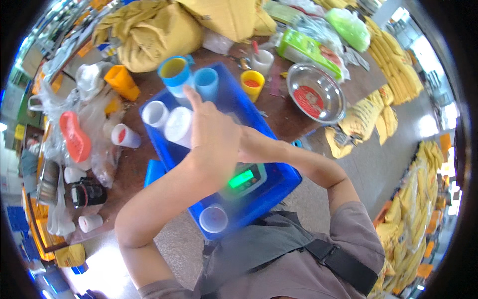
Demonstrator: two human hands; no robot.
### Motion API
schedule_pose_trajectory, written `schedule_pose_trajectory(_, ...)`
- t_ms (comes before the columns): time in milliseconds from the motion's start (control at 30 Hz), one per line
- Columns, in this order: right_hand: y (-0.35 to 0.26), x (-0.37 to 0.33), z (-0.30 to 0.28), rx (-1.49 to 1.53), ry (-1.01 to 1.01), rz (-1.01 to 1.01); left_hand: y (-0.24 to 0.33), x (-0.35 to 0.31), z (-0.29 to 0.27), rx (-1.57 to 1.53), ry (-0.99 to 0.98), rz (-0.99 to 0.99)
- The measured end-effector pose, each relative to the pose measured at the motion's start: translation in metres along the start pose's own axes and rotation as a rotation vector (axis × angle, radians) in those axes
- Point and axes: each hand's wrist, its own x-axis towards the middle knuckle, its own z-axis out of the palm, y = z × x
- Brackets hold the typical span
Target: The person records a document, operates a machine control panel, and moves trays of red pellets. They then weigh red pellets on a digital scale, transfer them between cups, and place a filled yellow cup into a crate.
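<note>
My left hand [215,127] is over the middle of a blue plastic tray [271,194], one finger stretched toward a blue-rimmed cup [175,72]. Its other fingers look folded out of sight, and whatever they may hold is hidden. Reaching in from the right, my right hand [251,144] lies mostly behind the left one, fingers hidden. Close beside the left hand is a round white container [178,125], next to a white cup [155,114]. A light blue cup [205,83] is just beyond. Below the hands, a digital scale [243,180] shows a lit green display.
A translucent cup [214,219] sits in the tray's near corner. Beyond the tray are a yellow cup [252,83] with red contents and a metal bowl [318,92] holding small red pieces. Plastic bags [99,119] and an orange cup [122,82] lie left. Yellow sacks [159,37] fill the back.
</note>
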Motion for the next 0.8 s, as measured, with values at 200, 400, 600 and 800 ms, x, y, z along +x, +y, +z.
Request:
schedule_pose_trajectory(200, 0.056, -0.062, -0.124, -0.114, 0.349, 0.379, -0.03, -0.044, 0.016, -0.271, 0.401, -0.045)
schedule_pose_trajectory(400, 0.177, -0.14, -0.181, -0.638, 0.009, 0.98, -0.069, -0.107, 0.091, -1.164, 0.779, -0.469)
schedule_pose_trajectory(600, 0.213, -0.144, -0.149, -0.713, -0.001, 0.712, -0.046, -0.141, 0.166, -1.832, 0.891, -0.687)
schedule_pose_trajectory(800, 0.179, -0.127, -0.162, -0.567, -0.022, 0.66, -0.014, -0.158, 0.193, -2.23, 0.98, -0.8)
